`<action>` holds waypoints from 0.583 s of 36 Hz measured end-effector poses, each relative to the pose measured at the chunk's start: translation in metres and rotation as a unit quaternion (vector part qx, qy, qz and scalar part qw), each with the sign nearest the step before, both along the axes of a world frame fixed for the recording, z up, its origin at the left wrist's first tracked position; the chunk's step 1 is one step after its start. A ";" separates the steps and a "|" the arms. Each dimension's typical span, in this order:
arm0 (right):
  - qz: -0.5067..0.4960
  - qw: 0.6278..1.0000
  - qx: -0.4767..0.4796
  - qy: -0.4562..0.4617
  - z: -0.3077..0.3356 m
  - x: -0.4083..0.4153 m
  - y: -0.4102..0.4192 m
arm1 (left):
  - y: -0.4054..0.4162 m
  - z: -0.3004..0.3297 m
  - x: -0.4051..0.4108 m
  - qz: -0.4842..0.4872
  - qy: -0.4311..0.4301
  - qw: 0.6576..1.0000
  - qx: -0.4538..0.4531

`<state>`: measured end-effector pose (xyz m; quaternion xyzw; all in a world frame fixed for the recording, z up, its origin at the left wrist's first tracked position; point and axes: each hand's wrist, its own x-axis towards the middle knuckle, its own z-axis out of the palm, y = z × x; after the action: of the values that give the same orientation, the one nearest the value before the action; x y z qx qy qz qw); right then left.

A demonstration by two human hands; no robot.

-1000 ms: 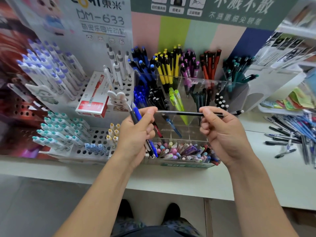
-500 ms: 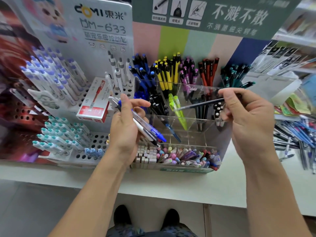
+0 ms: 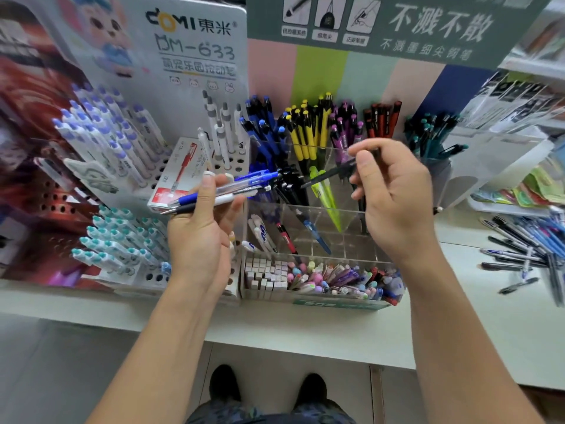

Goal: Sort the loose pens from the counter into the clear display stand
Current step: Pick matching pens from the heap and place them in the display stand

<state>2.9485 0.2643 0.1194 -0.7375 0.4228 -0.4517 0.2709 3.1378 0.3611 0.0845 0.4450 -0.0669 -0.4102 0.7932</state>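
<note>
My left hand (image 3: 203, 221) grips a small bundle of pens (image 3: 235, 188), blue, white and black, held roughly level in front of the clear display stand (image 3: 351, 221). My right hand (image 3: 394, 194) pinches one thin black pen (image 3: 330, 174) between thumb and fingers, its tip pointing down-left over the stand's middle compartments. The stand holds blue, yellow, purple, red, teal and black pens in its back rows, and a few pens lie slanted in its nearer cells. A loose pile of pens (image 3: 526, 246) lies on the white counter (image 3: 489, 316) at the right.
A white peg display (image 3: 122, 240) with teal- and purple-capped pens stands at the left, with a red pen box (image 3: 180, 179) beside it. A low clear tray of erasers and pen caps (image 3: 321, 280) fronts the stand. Packaged goods hang at the upper right.
My right hand took the black pen off my left hand, lifted it and swung it over the stand. My left hand turned its bundle from upright to level.
</note>
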 end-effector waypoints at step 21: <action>0.076 0.975 0.207 0.003 -0.014 0.020 0.025 | -0.001 -0.005 -0.020 -0.136 -0.039 0.990 0.018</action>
<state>2.9687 0.2897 0.1052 -0.6971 0.4504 -0.3300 0.4497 3.1174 0.3598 0.0791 0.4613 -0.1499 -0.4976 0.7191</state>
